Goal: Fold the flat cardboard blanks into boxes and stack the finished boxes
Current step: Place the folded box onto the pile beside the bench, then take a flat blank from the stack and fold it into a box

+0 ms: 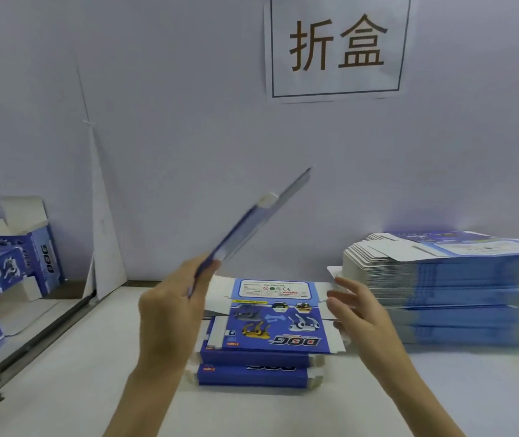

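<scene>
The flat blank (252, 228) is in the air above the small pile (271, 326) and a little to its left, tilted and seen almost edge-on; it is blurred. The left hand (170, 307) holds it at its lower end, the grip closed on the card. The right hand (359, 313) is just at the right side of the small pile, its grip wide and holding nothing; whether it touches the edge of the pile, I cannot tell. I judge that the step is to open this blank into a tube. For this it is good to bring the right hand to the free upper end, to press the two opposite creases toward each other, and to avoid bending the panels. The big stack (457, 288) of blanks is to the right of the small pile, the finished boxes (15, 263) well to its left, all on the bench (94, 389)
</scene>
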Motion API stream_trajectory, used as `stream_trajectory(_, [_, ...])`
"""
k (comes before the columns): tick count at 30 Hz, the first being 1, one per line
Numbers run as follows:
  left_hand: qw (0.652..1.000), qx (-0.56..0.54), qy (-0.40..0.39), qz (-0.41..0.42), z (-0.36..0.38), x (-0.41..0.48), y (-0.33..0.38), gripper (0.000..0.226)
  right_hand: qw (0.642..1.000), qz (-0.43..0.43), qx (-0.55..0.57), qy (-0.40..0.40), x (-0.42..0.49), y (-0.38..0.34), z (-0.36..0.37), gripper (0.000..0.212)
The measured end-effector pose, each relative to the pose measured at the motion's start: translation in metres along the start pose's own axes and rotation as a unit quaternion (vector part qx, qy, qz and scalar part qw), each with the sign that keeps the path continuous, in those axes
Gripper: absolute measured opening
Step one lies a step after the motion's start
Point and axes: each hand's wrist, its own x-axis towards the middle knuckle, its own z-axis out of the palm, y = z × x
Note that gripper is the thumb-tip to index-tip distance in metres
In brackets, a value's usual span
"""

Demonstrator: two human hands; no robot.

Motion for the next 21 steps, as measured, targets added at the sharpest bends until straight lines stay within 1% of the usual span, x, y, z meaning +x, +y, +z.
stream_trajectory(2, [0.998, -0.034, 0.026, -0.050, -0.007, 0.003, 0.000, 0.025, 0.999, -0.023, -0.030, -0.029, -0.003, 0.000, 0.004, 0.037])
stream_trajectory(4, [0.995, -0.045, 0.045, -0.076, -0.011, 0.004, -0.002, 0.024, 0.998, -0.023, -0.041, -0.049, -0.005, 0.001, 0.007, 0.043])
stream_trajectory(6, [0.995, -0.040, 0.053, -0.076, -0.012, 0.004, -0.002, 0.025, 0.997, -0.020, -0.032, -0.066, -0.007, 0.001, 0.010, 0.045])
stream_trajectory(8, [0.997, -0.037, 0.049, -0.036, -0.009, 0.002, 0.005, 0.025, 0.996, -0.018, -0.011, -0.086, -0.009, 0.000, 0.012, 0.049])
stream_trajectory(9, [0.998, -0.050, 0.037, 0.001, -0.005, 0.000, 0.008, 0.023, 0.994, -0.011, 0.015, -0.105, -0.009, -0.001, 0.012, 0.053])
stream_trajectory(10, [0.996, -0.073, 0.016, 0.039, 0.000, -0.005, 0.010, 0.018, 0.990, 0.002, 0.064, -0.125, -0.009, -0.002, 0.012, 0.059])
stream_trajectory(11, [0.993, -0.100, -0.014, 0.068, 0.005, -0.009, 0.011, 0.014, 0.980, 0.022, 0.133, -0.143, -0.009, -0.002, 0.013, 0.066])
stream_trajectory(12, [0.989, -0.112, -0.045, 0.085, 0.010, -0.014, 0.011, 0.014, 0.966, 0.042, 0.200, -0.157, -0.010, -0.002, 0.015, 0.067])
stream_trajectory(13, [0.988, -0.103, -0.068, 0.096, 0.014, -0.018, 0.013, 0.017, 0.953, 0.052, 0.249, -0.166, -0.010, -0.003, 0.016, 0.059])
stream_trajectory(14, [0.988, -0.078, -0.083, 0.106, 0.016, -0.020, 0.013, 0.018, 0.944, 0.058, 0.275, -0.171, -0.012, -0.006, 0.018, 0.052])
stream_trajectory(15, [0.987, -0.056, -0.094, 0.115, 0.017, -0.022, 0.013, 0.017, 0.938, 0.063, 0.290, -0.177, -0.012, -0.006, 0.019, 0.050])
stream_trajectory(16, [0.987, -0.041, -0.105, 0.116, 0.018, -0.023, 0.013, 0.017, 0.933, 0.072, 0.304, -0.181, -0.012, -0.007, 0.020, 0.049])
stream_trajectory(18, [0.985, -0.013, -0.141, 0.100, 0.018, -0.024, 0.009, 0.034, 0.909, 0.105, 0.360, -0.182, -0.010, -0.007, 0.020, 0.045])
stream_trajectory(19, [0.983, 0.004, -0.164, 0.082, 0.018, -0.023, 0.007, 0.040, 0.894, 0.130, 0.393, -0.173, -0.008, -0.008, 0.018, 0.045])
stream_trajectory(20, [0.979, 0.020, -0.194, 0.059, 0.017, -0.022, 0.005, 0.042, 0.884, 0.159, 0.411, -0.154, -0.006, -0.009, 0.016, 0.045])
stream_trajectory(21, [0.974, 0.030, -0.220, 0.046, 0.017, -0.023, 0.002, 0.041, 0.886, 0.182, 0.404, -0.135, -0.004, -0.008, 0.015, 0.043])
